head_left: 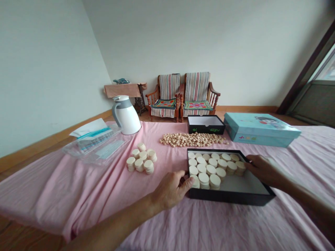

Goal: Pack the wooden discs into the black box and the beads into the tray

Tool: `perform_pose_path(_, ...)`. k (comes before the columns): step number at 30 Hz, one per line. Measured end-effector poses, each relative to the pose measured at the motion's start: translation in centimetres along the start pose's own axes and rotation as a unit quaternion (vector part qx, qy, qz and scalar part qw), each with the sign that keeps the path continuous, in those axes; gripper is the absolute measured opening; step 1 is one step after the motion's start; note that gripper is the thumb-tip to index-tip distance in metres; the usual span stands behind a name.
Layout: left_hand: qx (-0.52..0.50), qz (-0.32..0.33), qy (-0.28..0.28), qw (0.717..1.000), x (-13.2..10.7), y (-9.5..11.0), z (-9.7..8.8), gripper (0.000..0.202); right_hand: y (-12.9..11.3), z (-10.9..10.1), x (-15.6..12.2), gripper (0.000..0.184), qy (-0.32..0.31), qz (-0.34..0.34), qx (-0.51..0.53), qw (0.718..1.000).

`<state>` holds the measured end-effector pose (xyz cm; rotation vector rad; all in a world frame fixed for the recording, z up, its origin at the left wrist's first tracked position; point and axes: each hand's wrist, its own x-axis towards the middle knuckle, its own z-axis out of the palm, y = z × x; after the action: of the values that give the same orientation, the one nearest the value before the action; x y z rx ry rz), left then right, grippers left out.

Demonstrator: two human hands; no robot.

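A black box with a pale inside (240,188) lies on the pink cloth in front of me. Stacks of round cream discs (210,169) fill its left and back parts; its front right floor is bare. My left hand (171,188) grips the box's left wall, thumb over the rim beside a disc stack. At the right wall, my right hand (264,170) holds the rim, its fingertips partly hidden. More discs stand in a cluster of short stacks (141,160) left of the box. Behind the box spreads a pile of small tan nut-like pieces (192,139).
A second black box (206,124) and a light blue box (261,129) stand at the back right. On the left are a white and grey jug (127,116) and a clear plastic tray (96,148) with packets. The pink cloth (110,195) is wrinkled. Two chairs stand beyond.
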<state>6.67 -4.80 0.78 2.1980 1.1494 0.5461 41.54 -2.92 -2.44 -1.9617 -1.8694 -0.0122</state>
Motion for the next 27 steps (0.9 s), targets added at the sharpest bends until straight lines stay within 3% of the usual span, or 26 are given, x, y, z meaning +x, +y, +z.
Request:
perform_pose_path(3,0.0,-0.011,0.015,1.0,-0.1,-0.3,-0.4,0.048,-0.8,0.0,0.5,0.023,-0.047,-0.01,-0.002,0.999)
perform_pose_path(9,-0.01,-0.017,0.068,0.997,0.2,-2.4,-2.1,0.056,-4.3,0.9,2.5,0.023,-0.055,-0.019,-0.022,0.998)
perform_pose_path(15,-0.066,0.035,0.2,0.977,0.0,-5.2,-2.7,0.053,-7.2,2.9,3.0,0.024,-0.036,-0.013,0.035,0.999)
perform_pose_path(21,-0.023,0.065,0.221,0.973,-1.1,-5.8,-2.1,0.051,-7.3,2.9,1.7,0.033,-0.067,0.025,0.189,0.979)
perform_pose_path(27,0.008,0.125,0.255,0.959,-2.5,-5.7,-1.6,0.046,-7.2,3.1,1.2,0.039,-0.052,0.031,0.254,0.965)
